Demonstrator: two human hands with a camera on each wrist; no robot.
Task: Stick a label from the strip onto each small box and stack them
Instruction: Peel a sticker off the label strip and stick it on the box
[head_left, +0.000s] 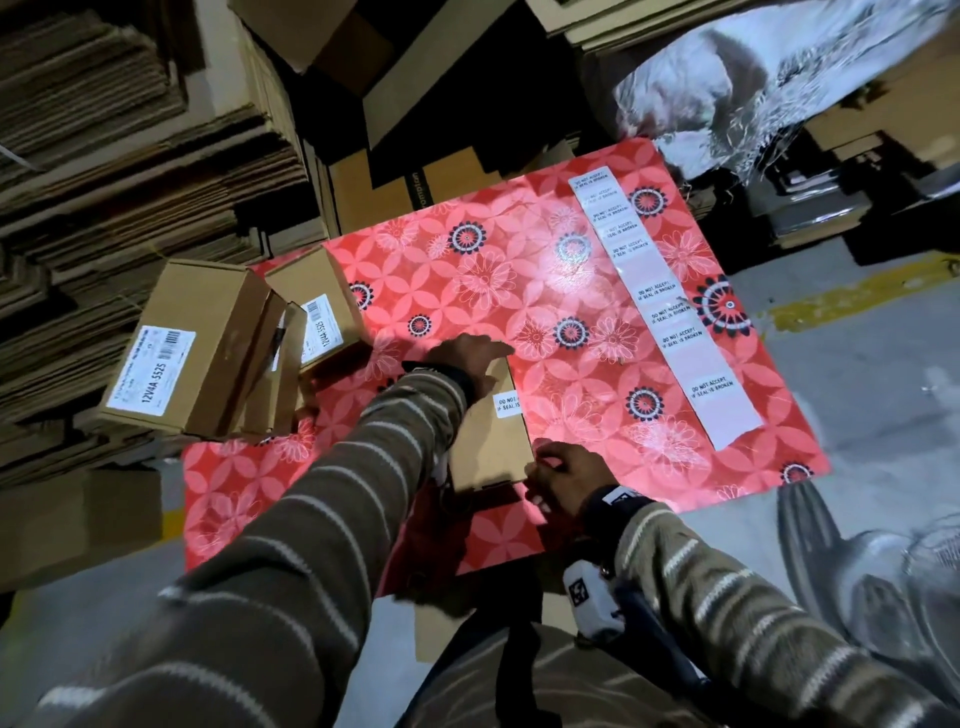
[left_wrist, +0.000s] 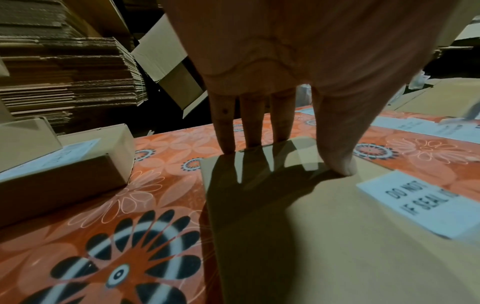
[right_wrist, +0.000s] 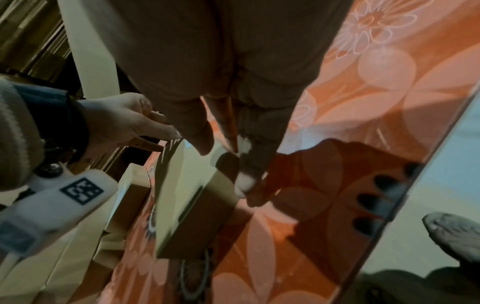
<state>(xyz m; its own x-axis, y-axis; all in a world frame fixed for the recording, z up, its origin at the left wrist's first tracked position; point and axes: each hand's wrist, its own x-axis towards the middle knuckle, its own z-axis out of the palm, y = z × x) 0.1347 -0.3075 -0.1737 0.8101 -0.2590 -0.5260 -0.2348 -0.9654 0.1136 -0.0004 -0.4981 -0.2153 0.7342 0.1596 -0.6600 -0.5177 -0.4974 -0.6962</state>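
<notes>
Plainly, this is light, stiff stuff to handle. At the left edge of the red floral sheet a heap of small cardboard boxes with barcode stickers leans untidily, against flattened cartons. Right of it, the box being worked lies flat near the sheet's near edge, a "DO NOT ACCEPT IF SEAL IS BROKEN" label already on its top. It likely weighs little and its walls should resist a squeeze, so gripping across the two long sides, clear of the label, looks safest; the smooth sheet may let it slide.

The left hand reaches across, fingers straight and spread, tips pressing the box's far edge. The right hand curls at the near right corner, fingertips pinching it. Farther right lies the label strip, several labels gone.
</notes>
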